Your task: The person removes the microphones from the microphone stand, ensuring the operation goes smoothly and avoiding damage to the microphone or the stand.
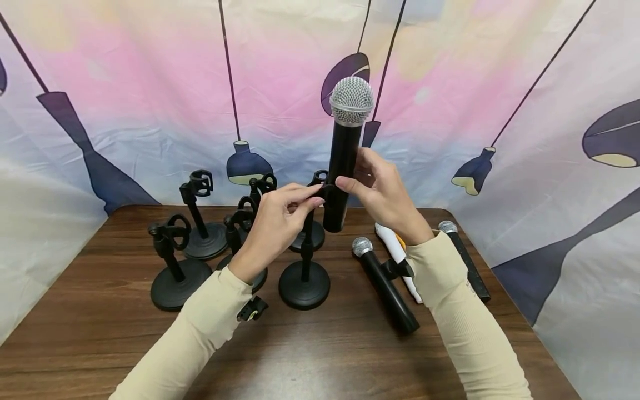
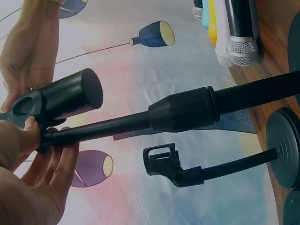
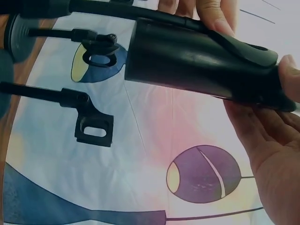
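A black microphone (image 1: 344, 150) with a silver mesh head stands almost upright, leaning slightly right. My right hand (image 1: 387, 191) grips its barrel, thumb in front and fingers behind. A black clip (image 3: 248, 51) wraps the barrel, as both wrist views show. That clip tops a desk microphone stand (image 1: 305, 284), whose round base rests on the table. My left hand (image 1: 274, 222) pinches the joint where clip and pole meet, with fingers (image 2: 65, 157) round the pole top. The microphone's lower end hangs free beside the pole.
Several empty black stands, one marked here (image 1: 175, 283), cluster left and behind. To the right lie a black microphone (image 1: 387, 289) with a dark piece beside it, a white microphone (image 1: 392, 244) and another black microphone (image 1: 467, 261). A small black clip-like piece (image 1: 253, 308) sits near my left wrist.
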### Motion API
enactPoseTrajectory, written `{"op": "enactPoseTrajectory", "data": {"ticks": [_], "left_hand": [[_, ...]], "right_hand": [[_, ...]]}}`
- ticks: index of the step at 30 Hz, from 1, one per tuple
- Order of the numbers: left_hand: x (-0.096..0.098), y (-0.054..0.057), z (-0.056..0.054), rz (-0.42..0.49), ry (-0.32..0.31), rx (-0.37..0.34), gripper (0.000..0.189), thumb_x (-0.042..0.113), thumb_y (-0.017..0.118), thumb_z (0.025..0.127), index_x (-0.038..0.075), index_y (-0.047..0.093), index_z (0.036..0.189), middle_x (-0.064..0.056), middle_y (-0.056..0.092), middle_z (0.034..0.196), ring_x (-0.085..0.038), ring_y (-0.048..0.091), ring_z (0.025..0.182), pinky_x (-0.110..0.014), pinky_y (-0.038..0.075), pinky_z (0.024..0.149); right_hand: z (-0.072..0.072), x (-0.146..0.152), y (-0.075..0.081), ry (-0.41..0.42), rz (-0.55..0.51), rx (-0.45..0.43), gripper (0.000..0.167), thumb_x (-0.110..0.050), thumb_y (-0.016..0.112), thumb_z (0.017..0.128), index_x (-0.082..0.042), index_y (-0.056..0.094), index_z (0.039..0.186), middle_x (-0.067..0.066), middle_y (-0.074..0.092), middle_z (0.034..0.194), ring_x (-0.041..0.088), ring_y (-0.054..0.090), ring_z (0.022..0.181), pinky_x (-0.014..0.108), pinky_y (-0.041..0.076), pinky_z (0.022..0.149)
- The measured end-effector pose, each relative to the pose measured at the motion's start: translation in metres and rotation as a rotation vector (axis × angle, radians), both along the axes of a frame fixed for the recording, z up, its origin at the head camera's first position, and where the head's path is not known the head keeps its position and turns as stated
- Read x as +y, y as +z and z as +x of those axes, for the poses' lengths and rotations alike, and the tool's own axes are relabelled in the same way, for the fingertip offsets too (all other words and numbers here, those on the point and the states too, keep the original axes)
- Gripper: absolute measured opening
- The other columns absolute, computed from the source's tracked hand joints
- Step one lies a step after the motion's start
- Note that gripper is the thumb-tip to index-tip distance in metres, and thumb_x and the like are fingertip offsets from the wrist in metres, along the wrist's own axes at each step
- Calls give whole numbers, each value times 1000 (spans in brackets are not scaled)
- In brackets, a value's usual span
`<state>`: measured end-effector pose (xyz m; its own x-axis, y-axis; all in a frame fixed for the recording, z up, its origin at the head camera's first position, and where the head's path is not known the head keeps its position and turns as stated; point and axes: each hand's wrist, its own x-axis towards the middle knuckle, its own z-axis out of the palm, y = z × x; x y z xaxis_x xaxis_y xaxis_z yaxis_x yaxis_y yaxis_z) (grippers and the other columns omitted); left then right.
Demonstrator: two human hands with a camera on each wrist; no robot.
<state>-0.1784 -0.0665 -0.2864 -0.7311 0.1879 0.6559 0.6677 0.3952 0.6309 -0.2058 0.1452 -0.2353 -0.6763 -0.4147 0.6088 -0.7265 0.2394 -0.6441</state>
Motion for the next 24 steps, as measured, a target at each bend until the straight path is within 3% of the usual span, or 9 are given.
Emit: {"op": "enactPoseTrajectory", "data": {"ticks": [8,16,19,24], "left_hand": [[0,-1,1,-2,0,1,32,21,69,98,12,71,129,1,73,106,-11,56,70,-28,43,62],[2,-1,-2,7,17,36,30,19,69,98,10,72,127,0,73,104,-9,56,68,-28,43,59],[2,-1,-3,10,16,44,30,19,69,98,10,72,126,0,73,103,-9,57,68,-27,43,59],[2,-2,-3,14,15,49,30,18,69,99,9,71,127,-2,73,104,-16,62,69,-28,43,58]], "right_hand": [[-1,3,-4,124,-59,-75,55,10,70,91,7,49,141,20,62,120,26,63,110,38,52,97],[-1,0,-2,1,-38,19,40,0,71,94,6,58,131,16,70,107,23,68,99,34,56,85],[-1,0,-1,33,-41,25,43,3,68,96,8,53,135,19,68,113,23,67,103,34,55,88],[-1,3,0,110,-37,-45,51,8,70,91,8,51,139,20,63,120,25,64,110,36,53,95]]}}
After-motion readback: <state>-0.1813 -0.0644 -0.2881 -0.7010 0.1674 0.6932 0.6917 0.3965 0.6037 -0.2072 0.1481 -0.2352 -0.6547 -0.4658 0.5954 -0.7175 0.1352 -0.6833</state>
